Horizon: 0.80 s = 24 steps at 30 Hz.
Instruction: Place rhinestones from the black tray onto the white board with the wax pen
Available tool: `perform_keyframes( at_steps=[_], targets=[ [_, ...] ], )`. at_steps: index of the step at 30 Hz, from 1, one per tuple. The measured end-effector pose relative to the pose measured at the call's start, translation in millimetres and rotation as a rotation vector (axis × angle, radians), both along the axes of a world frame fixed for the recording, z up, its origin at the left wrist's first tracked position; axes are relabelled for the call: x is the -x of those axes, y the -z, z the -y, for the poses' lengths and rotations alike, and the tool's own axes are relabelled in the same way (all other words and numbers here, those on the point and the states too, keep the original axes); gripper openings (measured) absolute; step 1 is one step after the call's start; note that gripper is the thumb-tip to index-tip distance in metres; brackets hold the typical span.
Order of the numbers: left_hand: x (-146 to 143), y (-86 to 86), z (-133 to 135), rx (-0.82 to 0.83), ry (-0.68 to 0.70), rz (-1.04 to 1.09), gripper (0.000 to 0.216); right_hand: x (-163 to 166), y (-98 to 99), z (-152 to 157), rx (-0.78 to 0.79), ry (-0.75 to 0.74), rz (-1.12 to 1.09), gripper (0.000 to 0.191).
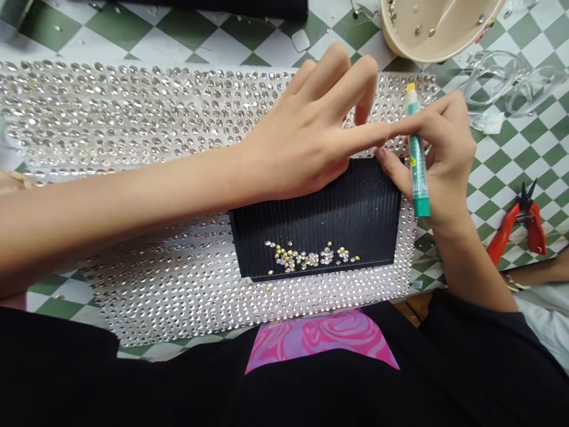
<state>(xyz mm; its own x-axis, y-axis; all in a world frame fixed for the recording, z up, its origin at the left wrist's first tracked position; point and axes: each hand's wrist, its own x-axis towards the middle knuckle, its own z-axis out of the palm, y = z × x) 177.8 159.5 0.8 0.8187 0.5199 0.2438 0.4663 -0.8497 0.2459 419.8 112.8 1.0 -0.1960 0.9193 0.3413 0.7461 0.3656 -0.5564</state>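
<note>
My left hand (306, 130) reaches in from the left, its index finger stretched to the fingertips of my right hand and its other fingers bent. Its thumb is hidden, and anything small pinched there is too small to make out. My right hand (448, 148) has a teal pen (418, 160) with a yellow tip resting across its fingers, tip pointing away from me. Right thumb and index meet the left index just above a black ribbed tray (355, 207). Loose gold and clear rhinestones (306, 257) lie along the tray's near side.
Under the tray spreads a sheet of rhinestone rows (178, 284) on a green-and-white checked tabletop (502, 160). A beige bowl (440, 35) with a few stones stands at the far right. Clear-framed glasses (493, 83) and red-handled pliers (520, 219) lie on the right. Another person's arm (540, 270) shows there.
</note>
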Motion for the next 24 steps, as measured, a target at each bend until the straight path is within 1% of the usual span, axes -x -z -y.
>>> perform_keyframes(
  at_steps=[2, 4, 7, 9, 12, 16, 20, 24],
  targets=[
    [-1, -0.7, 0, 0.001, 0.003, 0.008, 0.048, 1, -0.1, 0, 0.007, 0.011, 0.001, 0.022],
    [-1, -1.7, -1, 0.004, 0.001, 0.006, 0.054, 0, 0.1, 0, 0.012, 0.012, -0.007, 0.017],
    [-2, -3.3, -1, 0.018, -0.005, -0.028, 0.055, -1, 0.5, 0, -0.003, -0.010, -0.020, 0.007],
    [-2, -4.3, -1, 0.019, 0.000, -0.042, 0.057, -3, 0.4, 0, -0.019, -0.025, -0.022, 0.007],
    [-2, -6.7, 0, 0.041, 0.005, -0.057, 0.056, -6, -1.1, 0, 0.015, -0.042, 0.015, 0.008],
    [-3, -10.3, 2, 0.065, 0.003, -0.096, 0.058, -7, -3.8, 1, 0.043, -0.064, 0.048, 0.019],
    [-2, -9.5, 2, 0.051, 0.015, -0.094, 0.057, -6, -4.8, 2, 0.040, -0.058, 0.030, 0.010],
    [-2, -5.0, 1, 0.037, 0.035, -0.055, 0.051, -7, -5.2, 2, 0.043, -0.072, 0.046, 0.010]
  ],
)
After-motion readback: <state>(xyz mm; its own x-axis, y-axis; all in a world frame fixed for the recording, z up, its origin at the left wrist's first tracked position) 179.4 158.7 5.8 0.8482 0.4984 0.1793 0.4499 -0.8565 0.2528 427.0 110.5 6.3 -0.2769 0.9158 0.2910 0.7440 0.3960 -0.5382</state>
